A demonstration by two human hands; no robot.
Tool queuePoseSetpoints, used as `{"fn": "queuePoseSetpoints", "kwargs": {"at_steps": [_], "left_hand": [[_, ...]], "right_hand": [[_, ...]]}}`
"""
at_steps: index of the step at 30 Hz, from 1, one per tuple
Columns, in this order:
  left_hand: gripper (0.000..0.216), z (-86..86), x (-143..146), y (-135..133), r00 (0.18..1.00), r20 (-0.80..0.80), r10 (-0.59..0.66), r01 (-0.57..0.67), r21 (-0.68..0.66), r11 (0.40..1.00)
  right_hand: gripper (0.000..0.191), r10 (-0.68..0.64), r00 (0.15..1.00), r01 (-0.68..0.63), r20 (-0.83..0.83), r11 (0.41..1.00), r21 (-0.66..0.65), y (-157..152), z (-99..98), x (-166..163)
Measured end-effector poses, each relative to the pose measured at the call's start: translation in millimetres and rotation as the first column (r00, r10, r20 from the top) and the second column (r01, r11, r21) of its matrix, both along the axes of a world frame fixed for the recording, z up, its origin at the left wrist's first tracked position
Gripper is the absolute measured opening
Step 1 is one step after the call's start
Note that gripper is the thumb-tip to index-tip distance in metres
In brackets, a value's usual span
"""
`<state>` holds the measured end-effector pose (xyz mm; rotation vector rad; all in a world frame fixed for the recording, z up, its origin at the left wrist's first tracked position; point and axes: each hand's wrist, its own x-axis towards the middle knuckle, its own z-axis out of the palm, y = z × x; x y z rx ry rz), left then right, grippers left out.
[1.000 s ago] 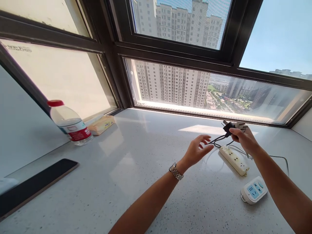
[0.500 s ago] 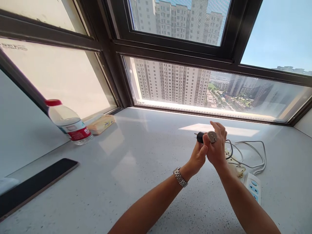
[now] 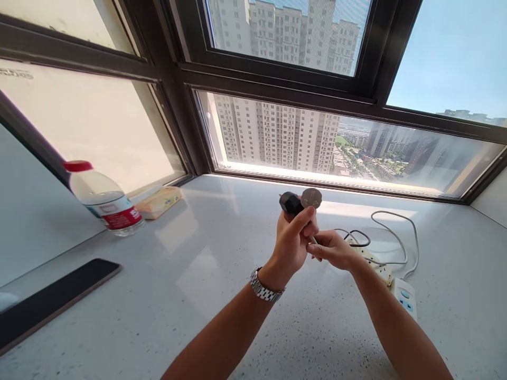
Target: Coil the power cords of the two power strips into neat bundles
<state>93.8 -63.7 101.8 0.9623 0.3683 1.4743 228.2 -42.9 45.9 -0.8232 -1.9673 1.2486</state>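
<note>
Two plugs are gripped side by side in my left hand (image 3: 290, 245), closed around them above the counter. One is a black plug (image 3: 290, 202) with its prongs pointing left. The other is a grey plug (image 3: 311, 198), its round face and flat prongs turned toward me. Just below it, my right hand (image 3: 335, 249) is closed in a pinch on a light grey cable (image 3: 313, 240). Behind that hand lies a cream power strip (image 3: 374, 259), partly covered by the wrist. A white power strip (image 3: 405, 303) with blue sockets is partly hidden by my right forearm.
Grey cord (image 3: 414, 232) loops across the speckled white counter (image 3: 222, 316) on the right. At the left stand a red-capped water bottle (image 3: 114, 208) and a yellowish soft pack (image 3: 160, 202). A dark phone-like slab (image 3: 59, 301) lies nearer. Windows border the back.
Both hands have shifted left. My left hand now grips both plugs, while my right hand has dropped from the grey plug to its cable. The cord loop on the counter has moved.
</note>
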Motion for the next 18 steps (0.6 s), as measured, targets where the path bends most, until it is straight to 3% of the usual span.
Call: {"fn": "queuePoseSetpoints", "kwargs": {"at_steps": [3,5,9,12,15,16,18], "left_hand": [[0.036,20.8,-23.8,-6.2,0.992,0.068,0.102,-0.109,0.104,0.989],[0.034,35.4,-42.3,-11.9,0.960,0.121,0.254,-0.272,0.173,0.947],[0.031,55.8,-70.8,-23.1,0.767,0.237,0.596,-0.639,0.192,0.745],[0.028,62.0,-80.6,-27.2,0.613,0.287,0.736,-0.785,0.120,0.608],[0.027,64.1,-88.4,-25.8,0.526,0.298,0.796,-0.840,0.039,0.541],[0.028,64.0,-91.7,-24.3,0.503,0.295,0.812,-0.854,0.027,0.519],[0.032,62.7,-99.1,-20.7,0.525,0.275,0.805,-0.842,0.028,0.539]], "right_hand": [[0.031,-0.010,0.976,0.025,0.217,0.998,-0.064,-3.7,-8.7,-3.3],[0.021,-0.022,0.914,0.054,0.406,0.996,-0.067,-10.8,-14.9,-2.0],[0.016,0.014,0.808,0.019,0.589,0.999,-0.050,-35.2,-19.2,2.7],[0.018,-0.001,0.739,0.021,0.674,1.000,-0.022,-55.0,-17.6,6.9],[0.025,-0.151,0.684,0.074,0.714,0.988,0.138,-67.7,-27.5,18.9],[0.027,-0.237,0.683,0.106,0.691,0.968,0.226,-69.9,-34.7,25.6],[0.031,-0.413,0.708,0.160,0.573,0.884,0.440,-71.8,-52.5,42.6]]}}
